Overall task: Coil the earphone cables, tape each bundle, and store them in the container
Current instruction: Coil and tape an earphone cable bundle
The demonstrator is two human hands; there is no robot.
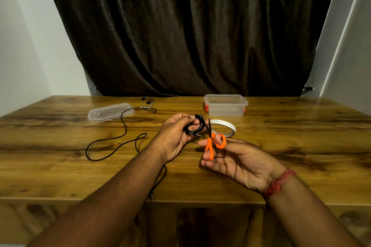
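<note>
The coiled black earphone bundle [195, 128] is sitting up off the table, near the middle, pinched in the left hand [176, 136]. The fingers of that hand are curling round the loops and holding them tight. Just beside the bundle, the right hand [230, 158] is holding orange scissors [213, 142], with fingers through the handles and the dark blades pointing up, close to the bundle. I cannot tell if the blades are open.

This looks like the taping step, and the scissors are probably getting ready to snip tape. I cannot see any tape on the bundle. Next, the blades need to cut only tape, never the thin cable.

The white tape roll [224, 127] is lying just behind the hands. The clear container [225, 105] is waiting farther back, with its lid [110, 114] off to the left. A second earphone [120, 140] is lying loose and uncoiled on the wooden table [301, 146].
</note>
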